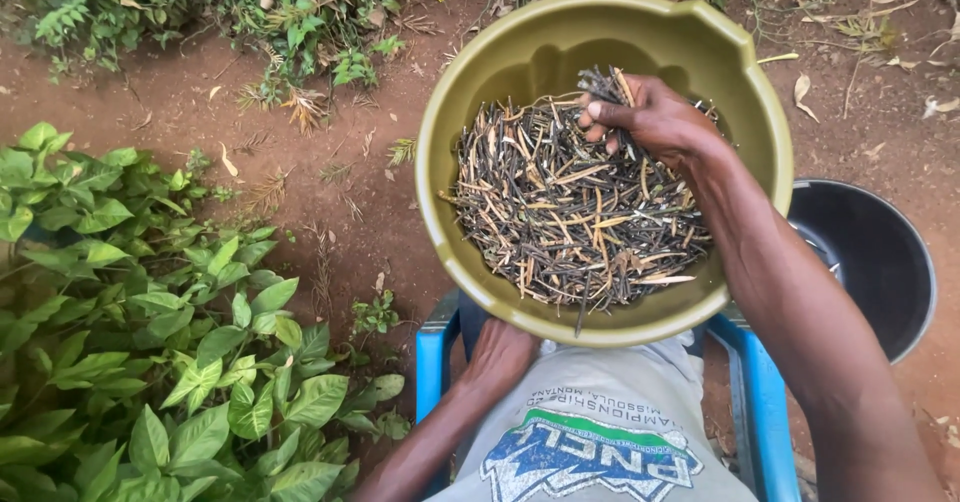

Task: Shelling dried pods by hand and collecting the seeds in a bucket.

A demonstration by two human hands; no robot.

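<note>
An olive-green plastic basin (500, 82) rests on my lap, filled with several thin, dark, dried pods (560, 212). My right hand (650, 117) reaches into the far side of the basin, its fingers closed on a small bunch of pods (605, 87). My left hand (497, 355) is under the basin's near left edge, pressed against its underside; its fingers are hidden.
I sit on a blue plastic chair (433, 362) on red-brown soil. A dark round bucket (880, 262) stands on the ground to the right, partly behind my forearm. Leafy green plants (150, 322) fill the lower left; weeds and dry leaves line the top.
</note>
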